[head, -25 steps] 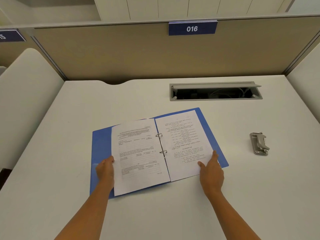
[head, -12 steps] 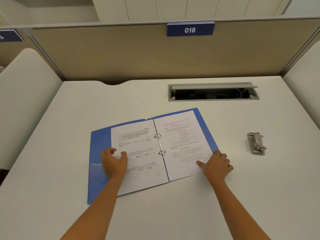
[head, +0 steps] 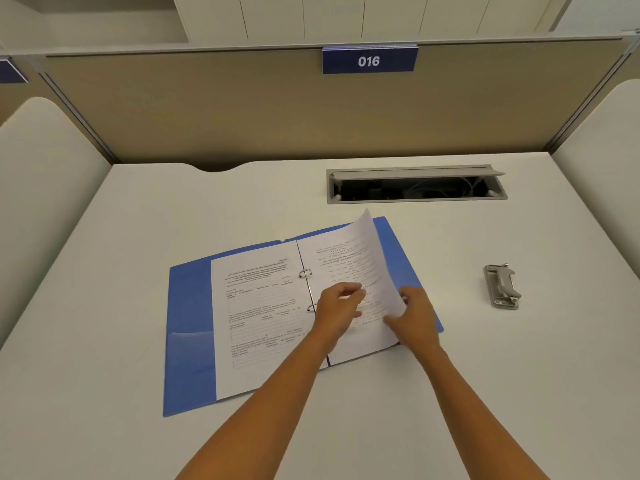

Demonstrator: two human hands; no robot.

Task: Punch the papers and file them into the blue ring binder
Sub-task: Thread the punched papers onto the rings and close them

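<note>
Blue binder (head: 188,306) lies open flat on the worktop (head: 104,254), centre of view. Printed sheet (head: 259,313) sits on the rings (head: 309,289) on the left side. Right-hand sheet (head: 360,251) is lifted, outer edge curled up toward 12 o'clock.

Left hand (head: 337,310): fingers curled, touching that sheet near the lower ring; can't tell if it pinches or just steadies. Right hand (head: 414,315): fingers curled round the sheet's outer edge, holding it up.

Punch (head: 502,286) sits well apart at 3 o'clock, untouched.

Risks, my read:
- Holes tearing at the rings if the sheet gets swung over fast or pulled sideways.
- Crease where the paper is bowed, if the right hand squeezes harder.
- Sheet missing one ring and ending up skewed.
- Binder sliding on the smooth worktop; nothing pins the cover.
</note>
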